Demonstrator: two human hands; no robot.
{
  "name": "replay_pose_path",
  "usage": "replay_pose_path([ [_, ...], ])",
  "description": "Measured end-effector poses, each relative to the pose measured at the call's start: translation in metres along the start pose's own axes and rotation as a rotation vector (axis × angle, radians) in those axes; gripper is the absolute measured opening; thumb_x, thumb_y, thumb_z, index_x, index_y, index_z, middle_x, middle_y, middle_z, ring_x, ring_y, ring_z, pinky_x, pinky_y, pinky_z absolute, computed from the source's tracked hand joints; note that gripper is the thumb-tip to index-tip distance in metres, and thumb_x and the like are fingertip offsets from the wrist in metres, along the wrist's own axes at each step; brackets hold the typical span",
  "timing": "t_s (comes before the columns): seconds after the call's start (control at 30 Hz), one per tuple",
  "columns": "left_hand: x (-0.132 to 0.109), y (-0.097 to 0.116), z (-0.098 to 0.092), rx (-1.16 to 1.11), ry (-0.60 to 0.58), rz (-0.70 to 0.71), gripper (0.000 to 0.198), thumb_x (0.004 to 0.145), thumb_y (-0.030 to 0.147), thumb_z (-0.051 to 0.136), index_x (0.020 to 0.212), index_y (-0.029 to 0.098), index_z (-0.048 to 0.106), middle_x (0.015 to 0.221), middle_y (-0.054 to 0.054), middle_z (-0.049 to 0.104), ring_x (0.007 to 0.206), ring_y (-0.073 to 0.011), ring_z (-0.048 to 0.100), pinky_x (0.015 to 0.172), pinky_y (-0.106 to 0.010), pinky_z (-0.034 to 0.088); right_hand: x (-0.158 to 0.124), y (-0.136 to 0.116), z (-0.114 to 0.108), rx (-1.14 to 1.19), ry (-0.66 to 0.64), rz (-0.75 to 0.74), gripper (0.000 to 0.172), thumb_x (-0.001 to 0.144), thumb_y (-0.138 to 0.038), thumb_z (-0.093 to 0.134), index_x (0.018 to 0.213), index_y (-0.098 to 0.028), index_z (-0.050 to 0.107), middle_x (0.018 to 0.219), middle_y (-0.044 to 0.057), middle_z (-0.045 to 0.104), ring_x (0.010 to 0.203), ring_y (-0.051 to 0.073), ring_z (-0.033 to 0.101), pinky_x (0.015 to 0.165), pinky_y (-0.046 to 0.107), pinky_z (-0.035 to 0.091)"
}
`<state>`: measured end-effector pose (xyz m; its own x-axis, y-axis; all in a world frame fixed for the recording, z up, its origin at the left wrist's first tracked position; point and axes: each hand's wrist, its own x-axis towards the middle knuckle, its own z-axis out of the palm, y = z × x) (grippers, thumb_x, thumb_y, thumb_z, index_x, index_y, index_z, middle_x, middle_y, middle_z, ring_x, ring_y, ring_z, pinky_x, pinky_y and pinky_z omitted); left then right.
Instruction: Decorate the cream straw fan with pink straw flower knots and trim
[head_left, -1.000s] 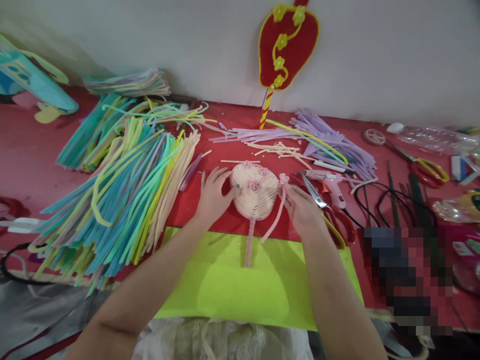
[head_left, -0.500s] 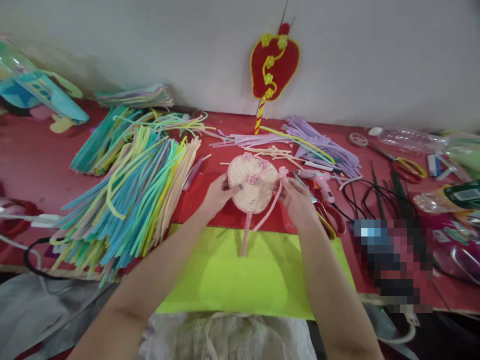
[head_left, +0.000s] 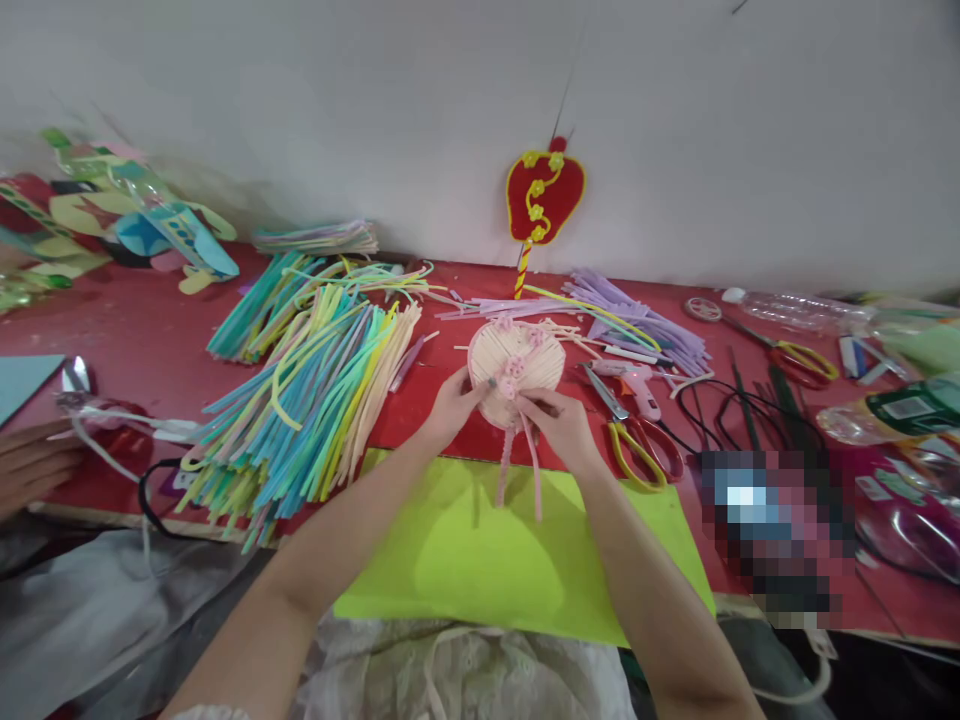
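Head view: moved from rim to centre w/ R hand (head_left: 562, 430), pinching pink pipe cleaner (head_left: 534, 472) onto woven fan (head_left: 517, 352); still gripping fan's edge w/ L hand (head_left: 450, 405); positioning stage.

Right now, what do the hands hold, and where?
Left hand: cream woven fan, lower left edge; right hand: pink pipe cleaner, near its top.

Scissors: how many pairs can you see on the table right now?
2. One pair lies just right of the right hand, by the glue gun; the other pair lies far right, near the plastic bottle. More may hide under the clutter.
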<state>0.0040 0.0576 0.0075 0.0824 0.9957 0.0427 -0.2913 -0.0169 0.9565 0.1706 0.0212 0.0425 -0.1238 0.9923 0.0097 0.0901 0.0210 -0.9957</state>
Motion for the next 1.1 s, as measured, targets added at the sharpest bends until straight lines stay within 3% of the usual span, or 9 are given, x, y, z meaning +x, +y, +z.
replay_pose_path([
  [0.27, -0.008, 0.003, 0.005, -0.126, 0.015, 0.004, 0.040, 0.066, 0.036, 0.074, 0.100, 0.017, 0.066, 0.105, -0.006, 0.068, 0.099, -0.0231, 0.060, 0.091, -0.035, 0.044, -0.005, 0.003, 0.012, -0.243, 0.127, -0.252, 0.018, 0.080, -0.033, 0.059, 0.082, -0.018, 0.068, 0.079, 0.004, 0.067, 0.070, 0.014, 0.060, 0.064, 0.025, 0.049],
  [0.43, -0.009, 0.004, 0.008, -0.214, 0.037, -0.041, 0.040, 0.065, 0.034, 0.074, 0.101, 0.018, 0.065, 0.106, -0.006, 0.068, 0.099, -0.0226, 0.060, 0.089, -0.035, 0.045, -0.012, 0.004, 0.021, -0.356, 0.230, -0.469, 0.015, 0.085, -0.029, 0.054, 0.084, -0.019, 0.066, 0.078, 0.004, 0.064, 0.068, 0.013, 0.058, 0.059, 0.025, 0.048],
  [0.57, -0.011, 0.005, 0.011, -0.216, 0.043, -0.034, 0.040, 0.064, 0.030, 0.075, 0.101, 0.019, 0.065, 0.111, -0.006, 0.066, 0.104, -0.0231, 0.059, 0.093, -0.036, 0.044, -0.014, 0.002, 0.020, -0.439, 0.424, -0.579, 0.014, 0.086, -0.026, 0.052, 0.082, -0.020, 0.064, 0.077, 0.004, 0.061, 0.063, 0.013, 0.055, 0.058, 0.026, 0.048],
  [0.67, -0.013, 0.002, 0.014, -0.261, 0.045, -0.083, 0.042, 0.065, 0.032, 0.074, 0.104, 0.020, 0.064, 0.110, -0.005, 0.067, 0.102, -0.0223, 0.059, 0.091, -0.035, 0.045, -0.013, 0.003, 0.017, -0.495, 0.461, -0.593, 0.012, 0.086, -0.025, 0.053, 0.083, -0.019, 0.064, 0.076, 0.004, 0.061, 0.062, 0.012, 0.054, 0.059, 0.027, 0.048],
  [0.83, -0.015, -0.001, 0.015, -0.324, 0.082, -0.169, 0.041, 0.065, 0.034, 0.074, 0.103, 0.020, 0.064, 0.103, -0.004, 0.068, 0.097, -0.0207, 0.061, 0.088, -0.034, 0.046, -0.011, 0.006, 0.018, -0.497, 0.391, -0.537, 0.016, 0.088, -0.028, 0.051, 0.085, -0.019, 0.064, 0.078, 0.005, 0.062, 0.071, 0.015, 0.057, 0.065, 0.028, 0.049],
  [1.1, -0.008, 0.002, 0.010, -0.254, 0.001, -0.036, 0.049, 0.064, 0.027, 0.076, 0.109, 0.016, 0.062, 0.112, -0.009, 0.065, 0.103, -0.0237, 0.060, 0.093, -0.038, 0.043, -0.007, 0.011, 0.020, -0.492, 0.398, -0.500, 0.021, 0.088, -0.031, 0.049, 0.086, -0.018, 0.064, 0.079, 0.005, 0.063, 0.068, 0.015, 0.057, 0.064, 0.028, 0.048],
])
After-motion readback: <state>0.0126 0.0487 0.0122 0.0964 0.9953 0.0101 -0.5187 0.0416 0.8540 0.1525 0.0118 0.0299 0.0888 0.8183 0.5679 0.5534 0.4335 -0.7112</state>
